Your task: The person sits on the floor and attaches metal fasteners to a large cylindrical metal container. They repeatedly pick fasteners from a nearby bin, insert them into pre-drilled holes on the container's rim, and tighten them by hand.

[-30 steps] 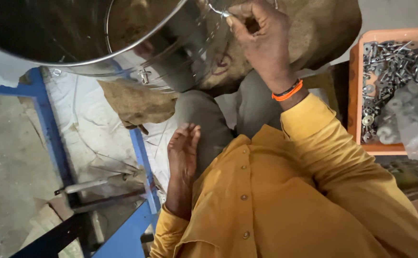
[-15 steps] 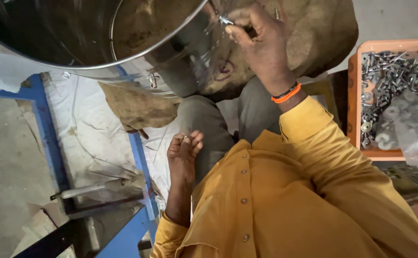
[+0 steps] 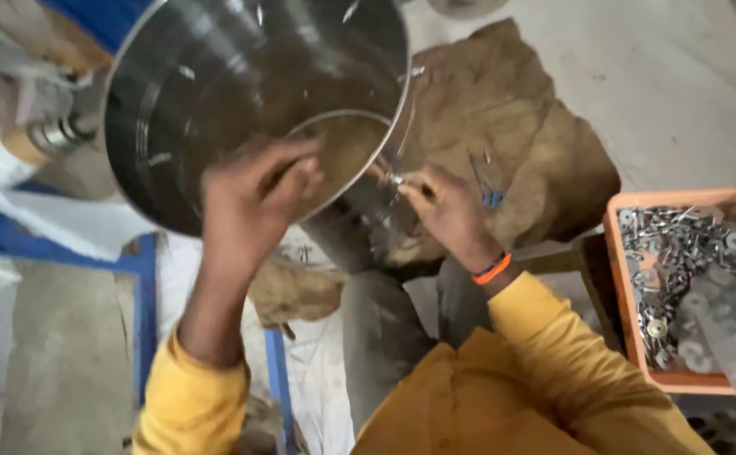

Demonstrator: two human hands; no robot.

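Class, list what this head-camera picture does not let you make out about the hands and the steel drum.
- Left hand: motion blur hides whether it holds anything.
- Right hand: small metal piece at the fingertips, too small to identify.
- Steel drum: top cut off by the frame edge.
- Orange tray: contents partly blurred.

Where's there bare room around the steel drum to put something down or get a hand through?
Free: the pale floor at upper right, bordered by the brown sack and the orange tray. Bare concrete lies left of the blue frame. Crowded: the tray is full of metal fasteners, the left hand covers the drum mouth, and the right hand is at its rim.
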